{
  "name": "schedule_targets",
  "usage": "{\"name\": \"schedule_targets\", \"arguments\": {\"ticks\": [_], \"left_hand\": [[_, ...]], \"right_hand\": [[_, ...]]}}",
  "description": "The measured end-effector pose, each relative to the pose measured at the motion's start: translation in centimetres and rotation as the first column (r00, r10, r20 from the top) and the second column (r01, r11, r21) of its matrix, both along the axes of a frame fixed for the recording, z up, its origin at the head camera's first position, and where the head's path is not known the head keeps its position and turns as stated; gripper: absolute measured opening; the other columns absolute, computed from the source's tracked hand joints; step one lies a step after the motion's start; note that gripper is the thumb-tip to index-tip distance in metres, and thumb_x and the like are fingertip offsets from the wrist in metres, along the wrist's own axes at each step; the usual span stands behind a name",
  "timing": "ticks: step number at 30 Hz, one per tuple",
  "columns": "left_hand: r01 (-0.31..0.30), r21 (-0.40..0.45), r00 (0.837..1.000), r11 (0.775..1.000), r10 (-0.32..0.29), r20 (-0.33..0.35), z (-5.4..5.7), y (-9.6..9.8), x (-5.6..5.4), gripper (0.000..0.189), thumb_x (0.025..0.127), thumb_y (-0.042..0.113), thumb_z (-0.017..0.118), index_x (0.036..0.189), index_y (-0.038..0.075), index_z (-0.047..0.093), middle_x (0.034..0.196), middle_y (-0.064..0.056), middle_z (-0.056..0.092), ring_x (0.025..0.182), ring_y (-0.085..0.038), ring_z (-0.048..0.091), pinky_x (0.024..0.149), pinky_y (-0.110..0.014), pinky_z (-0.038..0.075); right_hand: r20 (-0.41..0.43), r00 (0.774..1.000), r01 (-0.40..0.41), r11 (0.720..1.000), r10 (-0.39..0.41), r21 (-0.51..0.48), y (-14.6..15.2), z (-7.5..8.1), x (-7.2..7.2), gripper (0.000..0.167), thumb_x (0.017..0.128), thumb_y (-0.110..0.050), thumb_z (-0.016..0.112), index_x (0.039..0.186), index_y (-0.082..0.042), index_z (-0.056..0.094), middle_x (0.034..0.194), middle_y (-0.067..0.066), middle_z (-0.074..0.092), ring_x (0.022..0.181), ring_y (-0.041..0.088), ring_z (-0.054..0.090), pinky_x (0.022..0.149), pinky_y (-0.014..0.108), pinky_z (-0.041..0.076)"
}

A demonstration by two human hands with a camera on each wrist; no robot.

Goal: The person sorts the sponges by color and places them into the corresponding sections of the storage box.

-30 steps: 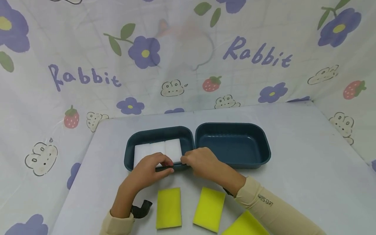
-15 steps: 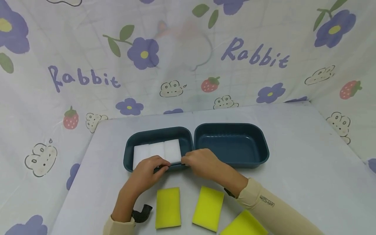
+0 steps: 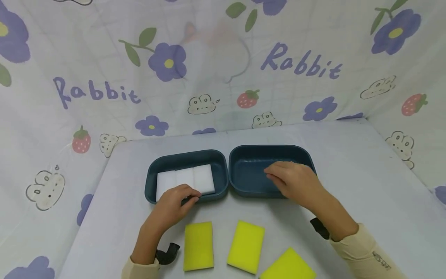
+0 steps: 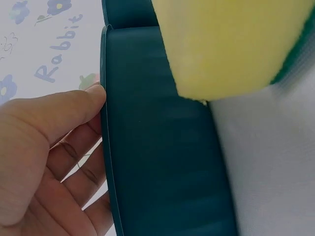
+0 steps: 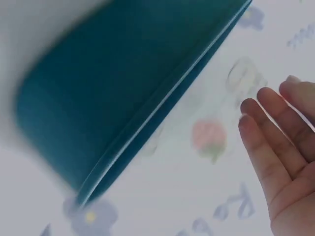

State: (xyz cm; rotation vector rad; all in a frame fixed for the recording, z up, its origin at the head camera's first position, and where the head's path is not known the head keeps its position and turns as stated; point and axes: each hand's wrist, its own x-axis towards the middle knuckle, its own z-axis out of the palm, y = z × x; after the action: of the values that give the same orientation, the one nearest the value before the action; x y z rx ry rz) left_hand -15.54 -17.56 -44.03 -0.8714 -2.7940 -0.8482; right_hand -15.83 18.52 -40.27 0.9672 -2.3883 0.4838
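In the head view my left hand is at the near rim of the left dark teal plastic box. The left wrist view shows my thumb on that rim with the fingers behind it, pinching the wall. Three white sponge-like blocks lie side by side inside this box. My right hand hovers over the near right part of a second teal box, holding nothing. Its fingers are extended and apart from the blurred box wall in the right wrist view.
Yellow sponges lie in front of the boxes: a left one, a middle one and a right one cut by the frame edge. One yellow sponge shows a green side. A printed curtain hangs behind the white table.
My right hand has left the near right corner of the left box and moved right, over the second box. The left hand's fingers and thumb have closed together at the rim.
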Motion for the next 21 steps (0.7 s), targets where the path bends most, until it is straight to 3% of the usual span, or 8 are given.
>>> {"name": "schedule_targets", "arguments": {"ticks": [2, 5, 6, 8, 11, 14, 16, 21], "left_hand": [[-0.005, -0.001, 1.000, 1.000, 0.005, -0.002, 0.0, 0.0, 0.1, 0.015, 0.090, 0.007, 0.076, 0.104, 0.011, 0.077, 0.098, 0.006, 0.070, 0.087, -0.009, 0.064, 0.079, -0.031, 0.055], [-0.005, -0.003, 1.000, 1.000, 0.005, -0.004, -0.1, 0.0, 0.1, 0.015, 0.090, 0.007, 0.076, 0.104, 0.011, 0.077, 0.098, 0.006, 0.069, 0.087, -0.009, 0.063, 0.078, -0.031, 0.055], [-0.005, -0.003, 1.000, 1.000, 0.005, -0.007, -0.1, 0.0, 0.1, 0.015, 0.090, 0.007, 0.076, 0.104, 0.011, 0.077, 0.098, 0.006, 0.069, 0.087, -0.009, 0.063, 0.078, -0.031, 0.055], [-0.003, -0.003, 1.000, 1.000, 0.003, -0.009, -0.1, 0.0, 0.1, 0.015, 0.090, 0.007, 0.076, 0.104, 0.011, 0.077, 0.098, 0.006, 0.069, 0.087, -0.009, 0.063, 0.078, -0.031, 0.055], [-0.004, 0.000, 1.000, 1.000, 0.004, -0.014, -0.3, 0.1, 0.1, 0.015, 0.089, 0.007, 0.076, 0.104, 0.011, 0.077, 0.097, 0.006, 0.069, 0.086, -0.009, 0.063, 0.078, -0.031, 0.055], [-0.007, 0.004, 1.000, 1.000, 0.007, -0.017, -0.3, 0.1, 0.1, 0.016, 0.089, 0.006, 0.076, 0.105, 0.010, 0.077, 0.098, 0.006, 0.069, 0.087, -0.009, 0.063, 0.078, -0.031, 0.056], [-0.009, 0.009, 1.000, 1.000, 0.009, -0.017, -0.3, 0.1, 0.2, 0.015, 0.090, 0.006, 0.076, 0.105, 0.010, 0.077, 0.099, 0.005, 0.069, 0.088, -0.010, 0.064, 0.078, -0.031, 0.056], [-0.016, 0.010, 1.000, 1.000, 0.016, -0.024, -0.4, 0.1, 0.6, 0.017, 0.091, 0.008, 0.075, 0.107, 0.010, 0.076, 0.103, 0.004, 0.069, 0.094, -0.013, 0.065, 0.082, -0.034, 0.055]], "right_hand": [[-0.052, 0.999, 0.007, 1.000, -0.008, -0.025, 2.0, -0.1, 0.5, 0.012, 0.093, -0.015, 0.074, 0.095, -0.004, 0.075, 0.090, 0.006, 0.073, 0.080, 0.023, 0.071, 0.064, 0.038, 0.059], [-0.104, 0.994, 0.037, 0.998, -0.043, -0.059, 4.3, -0.6, 1.4, 0.039, 0.105, -0.035, 0.054, 0.095, -0.004, 0.076, 0.091, 0.007, 0.072, 0.082, 0.025, 0.070, 0.064, 0.041, 0.059], [-0.111, 0.992, 0.048, 0.997, -0.055, -0.065, 5.0, -0.9, 1.8, 0.049, 0.107, -0.041, 0.045, 0.096, -0.004, 0.076, 0.092, 0.008, 0.072, 0.084, 0.026, 0.070, 0.065, 0.041, 0.059], [-0.120, 0.989, 0.073, 0.994, -0.082, -0.083, 6.1, -1.5, 2.3, 0.057, 0.108, -0.046, 0.039, 0.095, -0.004, 0.076, 0.094, 0.007, 0.073, 0.088, 0.026, 0.070, 0.069, 0.040, 0.058], [-0.106, 0.989, 0.090, 0.991, -0.101, -0.102, 7.4, -2.5, 3.1, 0.059, 0.107, -0.048, 0.040, 0.096, -0.004, 0.077, 0.096, 0.007, 0.073, 0.093, 0.027, 0.069, 0.084, 0.025, 0.054], [-0.093, 0.991, 0.090, 0.989, -0.101, -0.120, 8.2, -3.3, 3.5, 0.060, 0.107, -0.048, 0.040, 0.096, -0.002, 0.077, 0.097, 0.008, 0.073, 0.095, 0.028, 0.068, 0.099, 0.010, 0.039], [-0.083, 0.991, 0.091, 0.988, -0.101, -0.125, 8.6, -3.9, 3.6, 0.061, 0.107, -0.048, 0.039, 0.097, -0.001, 0.076, 0.098, 0.008, 0.072, 0.096, 0.028, 0.067, 0.102, 0.006, 0.030], [-0.063, 0.994, 0.085, 0.987, -0.094, -0.136, 9.1, -5.3, 3.6, 0.060, 0.107, -0.047, 0.039, 0.097, -0.001, 0.077, 0.098, 0.008, 0.073, 0.094, 0.026, 0.068, 0.100, 0.004, 0.030]]}}
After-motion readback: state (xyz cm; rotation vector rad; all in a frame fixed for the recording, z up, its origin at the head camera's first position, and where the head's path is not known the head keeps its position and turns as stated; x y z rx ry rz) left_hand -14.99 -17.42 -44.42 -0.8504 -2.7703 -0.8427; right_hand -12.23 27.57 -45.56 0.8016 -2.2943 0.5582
